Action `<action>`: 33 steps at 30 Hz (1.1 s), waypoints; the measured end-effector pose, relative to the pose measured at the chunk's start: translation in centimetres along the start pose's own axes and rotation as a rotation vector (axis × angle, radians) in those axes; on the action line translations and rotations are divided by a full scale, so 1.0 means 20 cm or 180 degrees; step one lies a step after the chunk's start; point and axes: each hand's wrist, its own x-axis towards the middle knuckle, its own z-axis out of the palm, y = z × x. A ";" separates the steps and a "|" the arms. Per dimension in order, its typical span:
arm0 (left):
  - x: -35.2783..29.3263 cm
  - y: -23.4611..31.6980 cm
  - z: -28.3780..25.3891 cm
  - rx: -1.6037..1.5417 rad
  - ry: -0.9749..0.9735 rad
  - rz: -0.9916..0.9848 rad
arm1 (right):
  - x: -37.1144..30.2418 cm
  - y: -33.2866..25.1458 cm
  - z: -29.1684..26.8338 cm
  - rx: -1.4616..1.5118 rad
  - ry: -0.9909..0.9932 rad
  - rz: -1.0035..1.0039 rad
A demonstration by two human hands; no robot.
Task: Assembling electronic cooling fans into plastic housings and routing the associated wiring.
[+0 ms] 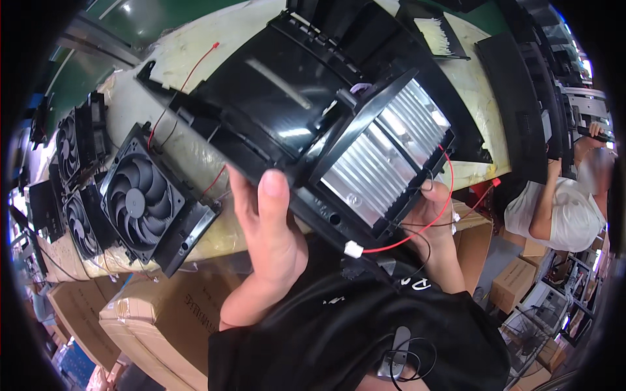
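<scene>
Tilted in front of me is a large black plastic housing (274,85), its glossy flat face upward. My left hand (270,225) grips its near left edge, thumb upright against the frame. On the right of the housing sits a ribbed silver metal part (372,176) in a black frame. My right hand (435,207) is closed around that frame's lower right edge, its fingers partly hidden beneath. A red wire (433,225) and a dark wire hang there, and a white connector (353,248) dangles near my shirt.
On the pale covered table (228,247) at left stand black fan units (137,202) with loose red leads. A black tray of pale strips (433,36) lies at the far side. Cardboard boxes (156,319) sit below the near edge. Another person (557,208) works at right.
</scene>
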 end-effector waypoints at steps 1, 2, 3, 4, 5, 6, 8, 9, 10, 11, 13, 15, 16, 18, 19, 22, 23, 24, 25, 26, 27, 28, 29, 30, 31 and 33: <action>0.02 0.00 0.02 -0.0037 0.0027 -0.0070 | 0.01 -0.01 -0.01 0.0027 -0.0183 0.0072; 0.02 0.02 0.04 -0.0029 0.0006 -0.0178 | 0.02 -0.01 -0.01 0.0060 -0.0171 -0.0014; 0.03 0.05 0.05 -0.0021 -0.0017 -0.0284 | 0.02 0.01 -0.03 0.0076 -0.0168 -0.0001; 0.03 0.05 0.04 -0.0004 -0.0013 -0.0272 | 0.03 0.04 -0.04 0.0103 -0.0164 -0.0170; 0.03 0.05 0.03 -0.0053 0.0013 -0.0275 | 0.03 0.05 -0.05 0.0131 -0.0157 -0.0343; 0.04 0.05 0.03 -0.0103 0.0038 -0.0280 | 0.03 0.05 -0.04 0.0000 -0.0158 -0.0382; 0.02 0.03 0.03 -0.0012 0.0065 -0.0232 | 0.02 0.07 0.00 -0.0073 -0.0037 -0.0427; 0.02 0.02 0.03 0.0066 0.0076 -0.0196 | 0.03 0.07 0.01 -0.0159 0.0095 -0.0489; 0.02 0.04 0.02 0.0133 0.0062 -0.0200 | 0.03 0.08 -0.04 -0.0085 -0.0086 -0.0428; 0.06 0.06 0.02 0.0199 0.0026 -0.0218 | 0.03 0.08 -0.04 -0.0071 -0.0083 -0.0399; 0.08 0.08 0.01 0.0255 -0.0048 -0.0257 | 0.02 0.07 -0.01 0.0024 -0.0004 -0.0511; 0.09 0.07 -0.02 -0.0046 0.0168 -0.0141 | 0.02 0.08 -0.03 0.0053 -0.0078 -0.0531; 0.09 0.07 -0.03 -0.0108 0.0041 -0.0153 | 0.02 0.08 -0.02 -0.0002 -0.0043 -0.0563; 0.08 0.08 -0.03 -0.0091 -0.0001 -0.0129 | 0.01 0.07 -0.08 -0.0107 0.0115 -0.0465; 0.08 0.08 -0.03 -0.0104 -0.0059 -0.0116 | 0.01 0.07 -0.07 -0.0088 0.0120 -0.0423; 0.07 0.08 -0.01 -0.0094 -0.0106 -0.0060 | 0.00 0.04 -0.01 -0.0099 0.0027 -0.0506; 0.07 0.08 -0.01 -0.0085 -0.0090 -0.0061 | 0.00 0.04 -0.01 -0.0093 0.0027 -0.0490; 0.07 0.08 -0.02 -0.0086 0.0019 -0.0143 | -0.01 0.03 -0.01 -0.0195 0.0045 -0.0448; 0.07 0.08 -0.02 -0.0090 0.0129 -0.0217 | -0.02 0.03 -0.01 -0.0300 0.0054 -0.0405; 0.06 0.07 -0.03 -0.0086 0.0144 -0.0215 | -0.02 0.03 -0.02 -0.0311 0.0140 -0.0333; 0.05 0.05 -0.06 0.0062 0.0075 -0.0180 | -0.02 0.03 -0.03 -0.0310 0.0140 -0.0316; 0.05 0.03 -0.07 0.0204 0.0005 -0.0149 | -0.02 0.04 -0.04 -0.0174 0.0037 -0.0376; 0.06 0.03 -0.06 0.0202 0.0023 -0.0157 | -0.02 0.04 -0.05 -0.0037 -0.0065 -0.0433; 0.06 0.04 -0.05 0.0311 0.0047 -0.0227 | -0.01 0.04 -0.05 -0.0043 -0.0056 -0.0411; 0.07 0.05 -0.04 0.0415 0.0074 -0.0305 | 0.00 0.04 -0.06 -0.0154 -0.0094 -0.0408; 0.07 0.08 0.07 0.0474 -0.0022 -0.0349 | 0.00 0.03 -0.10 -0.0269 -0.0026 -0.0395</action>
